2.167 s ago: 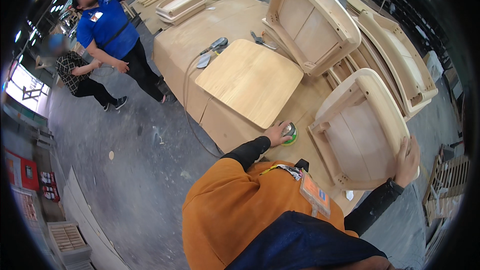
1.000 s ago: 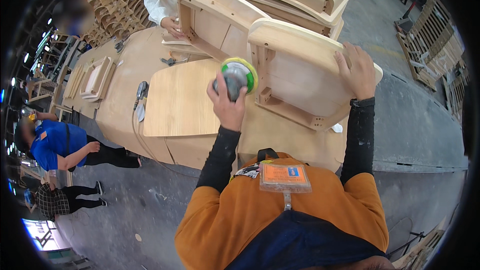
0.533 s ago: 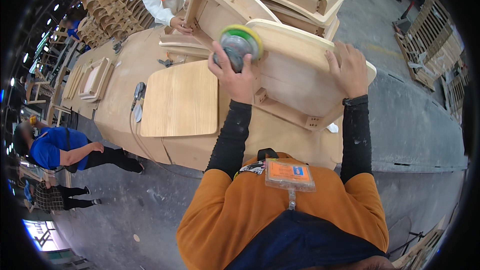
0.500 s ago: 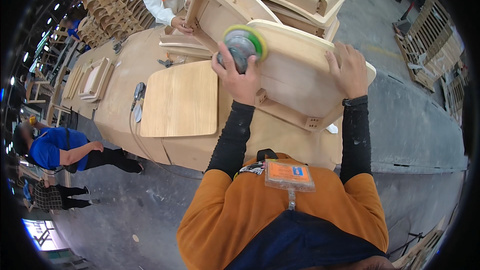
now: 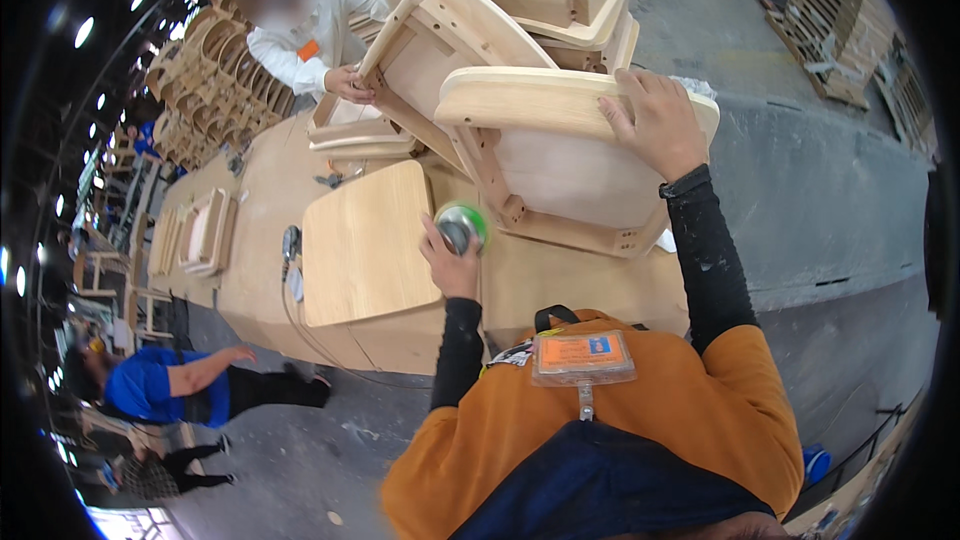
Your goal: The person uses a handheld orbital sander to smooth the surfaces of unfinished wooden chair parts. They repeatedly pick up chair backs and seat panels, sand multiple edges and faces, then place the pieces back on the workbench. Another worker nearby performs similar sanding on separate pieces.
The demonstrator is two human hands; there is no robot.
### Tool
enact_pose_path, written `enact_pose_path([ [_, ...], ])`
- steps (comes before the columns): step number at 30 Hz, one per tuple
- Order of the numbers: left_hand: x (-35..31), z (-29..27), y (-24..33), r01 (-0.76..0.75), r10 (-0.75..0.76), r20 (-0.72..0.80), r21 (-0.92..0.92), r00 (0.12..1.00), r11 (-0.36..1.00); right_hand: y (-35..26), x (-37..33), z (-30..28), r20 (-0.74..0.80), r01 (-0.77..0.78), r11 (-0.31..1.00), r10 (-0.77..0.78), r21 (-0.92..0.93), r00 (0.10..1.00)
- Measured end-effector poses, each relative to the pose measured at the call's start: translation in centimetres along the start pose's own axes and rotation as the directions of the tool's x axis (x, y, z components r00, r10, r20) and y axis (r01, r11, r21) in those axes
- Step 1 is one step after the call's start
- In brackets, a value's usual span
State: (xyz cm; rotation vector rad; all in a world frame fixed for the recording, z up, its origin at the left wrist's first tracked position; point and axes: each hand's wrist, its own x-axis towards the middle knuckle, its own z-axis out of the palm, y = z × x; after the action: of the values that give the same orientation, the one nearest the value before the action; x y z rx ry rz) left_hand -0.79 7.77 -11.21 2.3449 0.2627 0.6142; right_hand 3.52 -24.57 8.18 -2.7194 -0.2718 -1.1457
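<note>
My left hand (image 5: 453,270) is closed round a palm sander (image 5: 461,228) with a grey body and a blurred green disc. It is low over the table, between a flat wooden panel (image 5: 370,245) and a wooden seat frame (image 5: 560,100). This frame stands tilted on its edge, its pale underside and corner blocks showing. My right hand (image 5: 655,125) grips the frame's upper rim near the right corner, thumb on the near side. Behind leans a second seat frame (image 5: 480,20), with a co-worker's hand (image 5: 348,85) at its left edge.
More seat frames (image 5: 590,0) are stacked at the back. Left of the panel lies a grey corded tool (image 5: 291,243) on the brown-covered table (image 5: 255,280). A person in blue (image 5: 150,385) is at the left. Pallets (image 5: 835,25) stand far right.
My left hand has brought the sander down off the frame toward the table. My right hand still holds the frame, which now stands more upright. The co-worker has leaned further into view.
</note>
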Motion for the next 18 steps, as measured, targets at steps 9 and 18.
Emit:
enact_pose_path([
  [9, -5.9, 5.1, -9.6, 0.079, -0.162, 0.325, 0.254, 0.932, 0.964, -1.6, -1.9, -1.3, 0.026, -0.030, 0.999, 0.030, 0.020, 0.999],
  [18, 1.1, 1.8, 0.9, -0.310, 0.302, -0.162, -0.028, 0.939, 0.950, -3.4, -4.6, -2.7, 0.033, 0.018, 0.997, -0.020, 0.079, 0.999],
])
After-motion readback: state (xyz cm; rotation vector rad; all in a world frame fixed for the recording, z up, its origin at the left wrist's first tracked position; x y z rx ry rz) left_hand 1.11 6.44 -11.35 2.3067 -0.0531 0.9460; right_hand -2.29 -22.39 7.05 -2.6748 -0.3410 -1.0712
